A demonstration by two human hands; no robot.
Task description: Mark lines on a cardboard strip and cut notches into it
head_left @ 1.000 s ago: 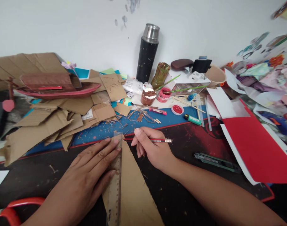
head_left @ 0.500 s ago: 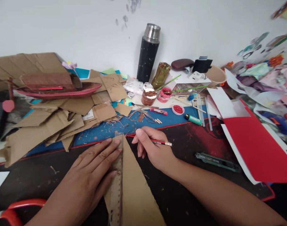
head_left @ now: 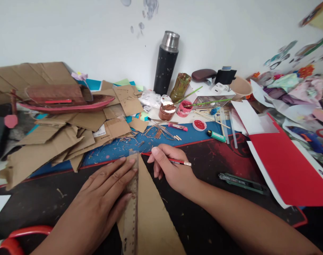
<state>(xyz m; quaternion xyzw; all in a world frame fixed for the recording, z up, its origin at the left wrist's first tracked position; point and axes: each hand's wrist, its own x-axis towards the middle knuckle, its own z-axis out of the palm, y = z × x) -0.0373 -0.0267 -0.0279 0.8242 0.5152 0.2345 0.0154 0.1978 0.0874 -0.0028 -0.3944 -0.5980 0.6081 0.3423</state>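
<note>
My left hand (head_left: 105,191) lies flat with its fingers stretched out, pressing a clear ruler (head_left: 133,212) onto a tapering piece of cardboard (head_left: 153,212). The ruler runs lengthwise along the cardboard, near its left side. To the right of the ruler's far end, my right hand (head_left: 172,168) is closed around a red pencil (head_left: 180,162). The pencil's eraser end sticks out to the right, and its other end points left towards the top of the cardboard. Both forearms reach in from the bottom of the view.
Behind my left hand, a brown model boat (head_left: 68,102) rests on cardboard scraps (head_left: 44,145). Paint pots (head_left: 167,110) and a black flask (head_left: 166,63) stand at the back. A cutter (head_left: 243,183) and red card (head_left: 291,166) lie right, red handles (head_left: 30,231) lower left.
The camera view has shifted slightly. Both hands, the ruler and the cardboard show almost no movement; the pencil's eraser end sits very slightly further left and lower.
</note>
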